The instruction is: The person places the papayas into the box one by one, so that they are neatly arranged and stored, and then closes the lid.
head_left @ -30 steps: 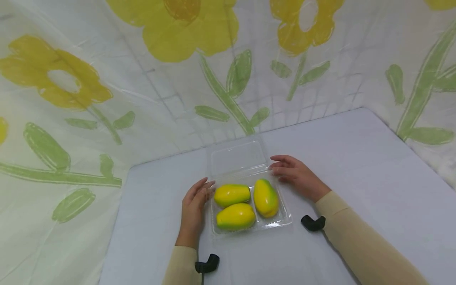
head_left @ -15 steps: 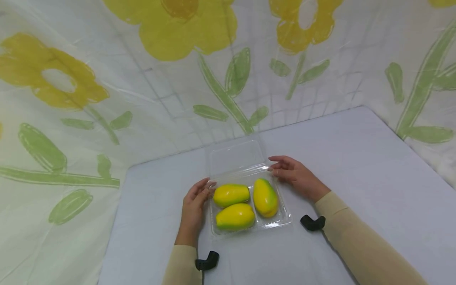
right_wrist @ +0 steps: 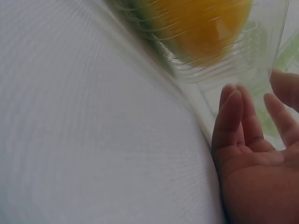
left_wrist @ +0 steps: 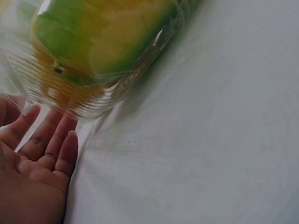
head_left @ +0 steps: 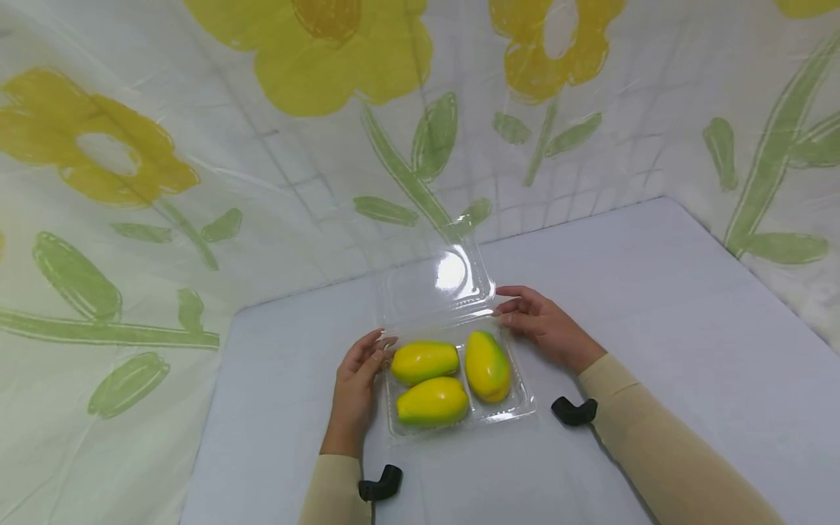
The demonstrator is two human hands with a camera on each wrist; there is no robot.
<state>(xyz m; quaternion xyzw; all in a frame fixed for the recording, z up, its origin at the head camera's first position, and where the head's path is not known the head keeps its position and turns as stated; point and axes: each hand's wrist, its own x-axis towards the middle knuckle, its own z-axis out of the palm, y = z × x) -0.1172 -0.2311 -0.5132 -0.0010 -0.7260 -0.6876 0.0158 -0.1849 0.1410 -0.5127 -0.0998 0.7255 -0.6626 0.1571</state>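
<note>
A clear plastic clamshell box (head_left: 505, 412) holds three glossy yellow-green fruits that look like papayas. Two fruits, the upper (head_left: 425, 362) and lower (head_left: 433, 401), lie in the left compartment, and one fruit (head_left: 488, 367) stands lengthwise in the right. The hinged lid (head_left: 420, 292) is tilted up at the back. My left hand (head_left: 354, 386) is at the box's left side, thumb and fingertips at its rim. On the opposite side, my right hand (head_left: 547, 324) has its thumb at the rim (right_wrist: 279, 37) and its forefinger near the lid's right corner. Ribbed box walls show in both wrist views.
The box stands on a white-covered table (head_left: 610, 270). Behind it hangs a white curtain (head_left: 295, 233) printed with yellow flowers and green leaves. Black curved pieces, one at the left sleeve (head_left: 382, 483) and one at the right sleeve (head_left: 574, 412), project over the table.
The lid has swung upward from lying back flat and now catches a bright glare. Both hands stay nearly where they were, and the fruits have not moved in the box.
</note>
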